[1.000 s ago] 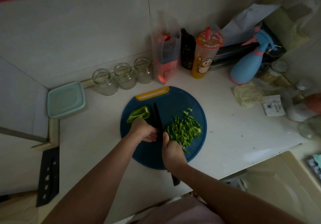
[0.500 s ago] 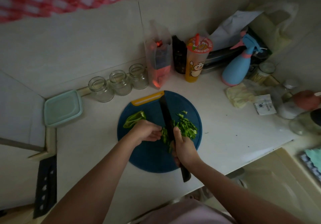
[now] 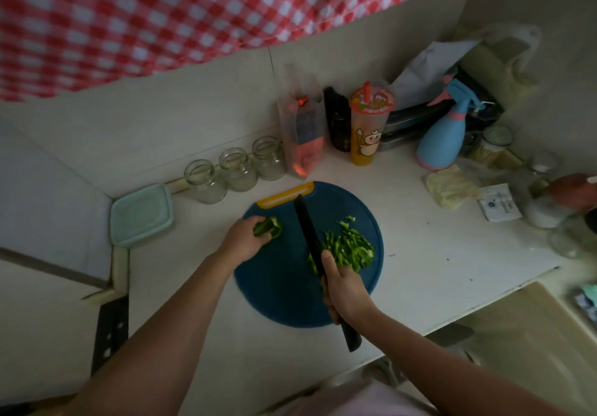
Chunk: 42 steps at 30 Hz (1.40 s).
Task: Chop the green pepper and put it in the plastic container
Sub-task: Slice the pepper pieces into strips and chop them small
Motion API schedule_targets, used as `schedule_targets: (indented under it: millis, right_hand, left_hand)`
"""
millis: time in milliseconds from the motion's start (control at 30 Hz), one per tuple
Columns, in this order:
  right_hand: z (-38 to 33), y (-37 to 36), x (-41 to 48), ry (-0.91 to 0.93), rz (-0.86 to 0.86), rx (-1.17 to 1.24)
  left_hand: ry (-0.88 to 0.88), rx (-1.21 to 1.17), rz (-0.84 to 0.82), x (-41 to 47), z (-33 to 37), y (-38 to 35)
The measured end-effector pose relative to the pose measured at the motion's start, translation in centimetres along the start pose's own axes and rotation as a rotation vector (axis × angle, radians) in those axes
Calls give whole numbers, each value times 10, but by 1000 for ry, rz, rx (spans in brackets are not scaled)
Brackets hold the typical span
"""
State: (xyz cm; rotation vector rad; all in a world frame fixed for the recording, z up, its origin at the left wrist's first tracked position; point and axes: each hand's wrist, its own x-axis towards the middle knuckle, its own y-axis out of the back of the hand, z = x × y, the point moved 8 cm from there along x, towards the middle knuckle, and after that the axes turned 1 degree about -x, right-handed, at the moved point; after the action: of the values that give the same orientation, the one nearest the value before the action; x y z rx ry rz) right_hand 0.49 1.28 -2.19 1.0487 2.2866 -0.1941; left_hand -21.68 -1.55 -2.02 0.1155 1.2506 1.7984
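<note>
In the far left corner of the white counter [image 3: 420, 254] sits a pale green plastic container [image 3: 140, 213] with its lid on. Just right of it, three open glass jars [image 3: 237, 170] stand in a row along the wall. The left hand [image 3: 244, 238] is at the left edge of the round blue cutting board [image 3: 281, 289], with its fingers curled round an uncut piece of green pepper [image 3: 271, 226] that lies on the board below the yellow grip. A black knife [image 3: 308, 231] runs down the middle of the board with its tip towards that yellow grip. Chopped pepper [image 3: 350, 247] is heaped on the right half of the board, touching the blade. The right hand [image 3: 347, 289] is wrapped tightly round the knife handle, with the thumb reaching up towards the blade. Against the wall further right stand a printed cup [image 3: 370, 131] with a red straw and a blue spray bottle [image 3: 442, 137]
</note>
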Motion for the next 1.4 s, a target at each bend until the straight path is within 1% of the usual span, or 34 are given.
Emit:
schedule_targets:
  millis: [67,133,267,367,433,533,633,767,867,1000,1033,1067,1100,1133,1167,1200,1267,1333,1400]
  right_hand:
    - [0,-1,-3,-11,-14,12]
    - [0,-2,-5,-8,-16,6]
    - [3,-3,-7,15,-20,-8]
    - [5,-2,-6,33,-9,-46]
    - [7,-1,-4,44,4,-98]
    - [11,-2,-1,47,13,-186]
    - [15,-10,-2,48,-16,-294]
    - [13,-21,-5,108,-76,-455]
    - [8,-22,-6,147,-81,-491]
    - [9,-22,-6,181,-86,-524]
    - [6,-23,-8,204,-70,-532]
    - [2,-21,-8,260,-9,-523]
    - [1,-17,-6,269,30,-476]
    - [1,-18,-5,305,26,-467]
    - [0,-21,-5,303,15,-498]
    - [-3,-25,-5,341,7,-548]
    - [9,-34,0,327,-42,-718]
    - [9,-36,2,293,-10,-861]
    - [7,-35,3,264,22,-873]
  left_hand:
    - [27,-57,22,-2,-7,0]
    - [32,-61,16,-4,-9,-3]
    - [-10,-67,123,-10,-7,-6]
    - [-15,-113,159,-18,-6,-4]
    - [-29,-78,142,-24,-3,-3]
    - [-71,43,104,-35,2,-2]
    - [-110,85,87,-47,8,-8]
    - [-82,-19,105,-58,12,-18]
    - [-57,-103,101,-58,13,-26]
    - [-33,-132,121,-54,12,-28]
    - [-22,-137,132,-54,11,-28]
    - [-12,-143,138,-55,10,-28]
    - [-5,-150,139,-55,8,-29]
    - [4,-160,136,-56,7,-29]
    - [13,-174,136,-57,5,-30]
    - [20,-191,138,-58,4,-30]
    - [27,-221,139,-58,2,-31]
    - [23,-242,136,-57,2,-32]
    - [13,-255,139,-56,2,-33]
